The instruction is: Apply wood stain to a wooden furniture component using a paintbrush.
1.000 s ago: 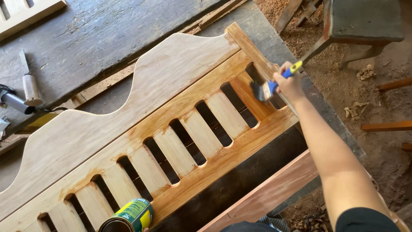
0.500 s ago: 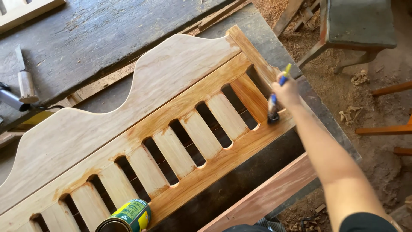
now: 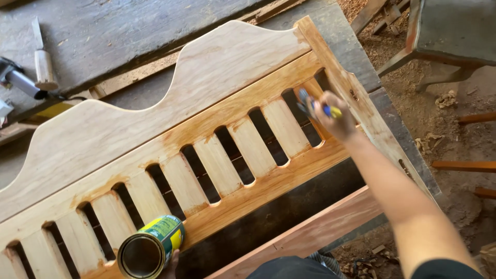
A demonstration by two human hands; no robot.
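Brushwork here is a matter of care: the right hand (image 3: 338, 120) is closed around a small paintbrush (image 3: 313, 106) with a blue and yellow handle, its bristles at the last slat near the right-hand post of a wooden headboard (image 3: 206, 103) lying flat on the desk (image 3: 129, 31). To my eye the job goes best with the bristles drawn along the grain of each slat, worked into the corners of the slots, and runs wiped out before they set, since the edges already look darker than the faces. The left hand (image 3: 171, 261) shows only fingertips at the bottom edge, apparently clasped on an open can (image 3: 150, 248) with a green and yellow label, resting by the lower rail. One headboard, one brush, one can; about nine slats show, the leftmost cut off. One chisel-like tool (image 3: 42, 59) lies well apart at upper left.
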